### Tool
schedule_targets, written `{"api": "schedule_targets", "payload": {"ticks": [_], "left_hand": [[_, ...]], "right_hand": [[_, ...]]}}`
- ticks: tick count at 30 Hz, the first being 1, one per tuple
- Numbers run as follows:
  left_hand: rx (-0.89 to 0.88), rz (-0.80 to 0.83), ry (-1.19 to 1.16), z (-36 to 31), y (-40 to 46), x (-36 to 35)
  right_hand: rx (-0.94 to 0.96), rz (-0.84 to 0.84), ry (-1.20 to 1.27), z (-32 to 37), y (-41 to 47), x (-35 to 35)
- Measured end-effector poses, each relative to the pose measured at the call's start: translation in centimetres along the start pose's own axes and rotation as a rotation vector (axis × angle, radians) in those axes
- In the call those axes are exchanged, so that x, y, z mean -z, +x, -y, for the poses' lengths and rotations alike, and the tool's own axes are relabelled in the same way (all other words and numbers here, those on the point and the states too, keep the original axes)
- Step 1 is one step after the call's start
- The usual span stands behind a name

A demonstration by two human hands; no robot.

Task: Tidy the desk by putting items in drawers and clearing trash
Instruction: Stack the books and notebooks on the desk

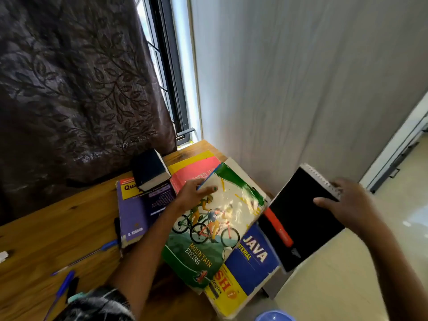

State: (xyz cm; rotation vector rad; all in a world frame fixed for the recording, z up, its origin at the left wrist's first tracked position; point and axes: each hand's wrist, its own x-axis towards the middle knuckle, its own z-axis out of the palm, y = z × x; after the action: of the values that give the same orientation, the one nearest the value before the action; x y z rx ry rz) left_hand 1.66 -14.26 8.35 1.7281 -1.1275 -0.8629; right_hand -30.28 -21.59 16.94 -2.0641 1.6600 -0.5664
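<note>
My left hand point(193, 194) grips the top edge of the Mountain Biking book point(222, 218), lifted at a tilt over the wooden desk point(58, 230). My right hand point(347, 200) holds a black spiral notebook point(301, 216) by its wire binding, out past the desk's right edge. Under the biking book lie a blue and yellow Java book point(252, 256) and a red and yellow book point(194, 170). A purple book point(136, 209) lies left of them with a small thick dark book point(150, 169) on top.
Blue pens point(62, 286) and a long blue pen point(92, 252) lie on the desk at lower left. A dark leaf-patterned curtain point(69, 89) hangs behind the desk, a window point(162, 66) beside it. A grey wall point(301, 77) stands right. A blue bowl rim point(274, 316) shows at the bottom.
</note>
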Motion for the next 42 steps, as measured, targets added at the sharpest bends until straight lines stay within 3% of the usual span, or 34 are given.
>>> {"api": "schedule_targets", "payload": {"ticks": [5, 9, 11, 14, 17, 19, 22, 24, 28, 34, 42], "left_hand": [[0.023, 0.134, 0.195, 0.3, 1.6, -3.4], [0.063, 0.115, 0.185, 1.1, 0.9, -4.8], [0.090, -0.057, 0.150, 1.0, -0.6, -4.7], [0.141, -0.492, 0.062, 1.8, -4.1, -4.1], [0.113, -0.864, -0.044, 4.3, -7.8, -3.3], [0.241, -0.976, -0.091, 5.6, -9.6, -3.6], [0.468, -0.912, -0.188, 6.2, -12.0, -5.1], [0.587, -0.813, -0.304, 6.0, -12.8, -6.4], [0.608, -0.699, -0.427, 4.3, -13.2, -7.9], [0.592, -0.582, -0.422, 2.7, -13.3, -9.6], [0.592, -0.540, -0.455, 3.6, -13.5, -10.5]], "right_hand": [[0.143, -0.183, -0.035, 1.8, -2.5, 5.7], [0.182, -0.075, 0.320, 3.1, -2.4, 6.1], [0.101, 0.082, 0.512, 3.1, -1.5, 4.3], [-0.020, 0.283, 0.724, 2.9, 0.1, -0.4], [-0.115, 0.462, 0.716, 3.2, 1.3, -6.5], [-0.121, 0.512, 0.576, 3.0, 2.3, -10.4], [-0.001, 0.416, 0.104, 2.1, 4.0, -14.7], [0.028, 0.364, -0.076, 1.4, 4.3, -16.0], [0.016, 0.426, -0.078, 0.5, 4.0, -17.4], [0.057, 0.361, -0.095, 0.1, 4.1, -16.8], [0.086, 0.400, -0.171, -2.3, 3.4, -16.1]]}}
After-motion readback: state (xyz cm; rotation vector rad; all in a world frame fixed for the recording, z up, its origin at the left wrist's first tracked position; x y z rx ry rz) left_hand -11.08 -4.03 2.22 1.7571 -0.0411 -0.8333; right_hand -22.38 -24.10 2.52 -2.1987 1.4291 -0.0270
